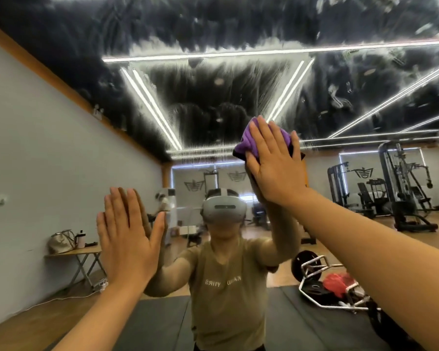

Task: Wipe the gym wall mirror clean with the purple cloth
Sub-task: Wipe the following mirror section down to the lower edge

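The right hand (pixel 274 168) presses the purple cloth (pixel 249 143) flat-fingered against the mirror (pixel 213 97), near its middle. Smeared, streaky glass lies straight above the cloth toward the top edge, so the next stroke likely runs upward. The left hand (pixel 128 239), fingers straight, braces on the glass lower left.

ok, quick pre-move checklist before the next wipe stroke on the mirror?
1. Purple cloth under right hand: ok, flat fingers press it to the glass.
2. Left hand clear of the cloth: ok, flat on the mirror, lower left.
3. Smears left to wipe: not ok, streaky film covers the upper mirror.
4. Glass at hand height clean: ok, the reflection looks clear.
5. Cloth dampness: cannot tell.
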Demonstrator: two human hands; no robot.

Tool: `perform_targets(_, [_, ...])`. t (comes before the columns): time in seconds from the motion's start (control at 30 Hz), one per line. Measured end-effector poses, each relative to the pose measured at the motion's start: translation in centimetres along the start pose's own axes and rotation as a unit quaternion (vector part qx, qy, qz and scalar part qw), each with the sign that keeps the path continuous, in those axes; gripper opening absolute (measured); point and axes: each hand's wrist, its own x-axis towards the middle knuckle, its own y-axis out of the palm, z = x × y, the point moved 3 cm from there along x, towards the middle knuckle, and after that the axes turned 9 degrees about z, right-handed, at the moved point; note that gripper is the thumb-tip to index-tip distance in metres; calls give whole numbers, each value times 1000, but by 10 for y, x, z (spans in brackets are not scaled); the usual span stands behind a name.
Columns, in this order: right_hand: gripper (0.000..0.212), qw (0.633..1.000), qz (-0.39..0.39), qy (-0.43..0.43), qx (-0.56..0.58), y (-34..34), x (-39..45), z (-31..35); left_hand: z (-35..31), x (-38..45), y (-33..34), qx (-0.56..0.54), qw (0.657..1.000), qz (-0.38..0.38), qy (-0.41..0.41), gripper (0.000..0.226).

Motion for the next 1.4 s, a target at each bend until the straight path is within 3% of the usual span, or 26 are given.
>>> perform_targets(0.23, [63, 998, -66, -10, -16, 25, -71, -16, -2, -1, 6, -17, 1000, -7, 6, 76])
perform_targets(0.6, [64, 997, -37, -21, -65, 59, -189, -25, -13, -3, 13, 6, 1000, -8, -2, 65])
perform_targets(0.77, [62, 997, -15, -27, -69, 52, -171, -31, -8, -3, 16, -3, 1000, -11, 17, 60])
perform_targets(1.13, [59, 996, -15, 84, 27, -29, 20, -70, -3, -4, 21, -10, 999, -29, 29, 61])
perform_targets(1.4, [61, 997, -63, 44, 15, 18, -111, -63, -5, -2, 19, -4, 999, -46, 22, 61])
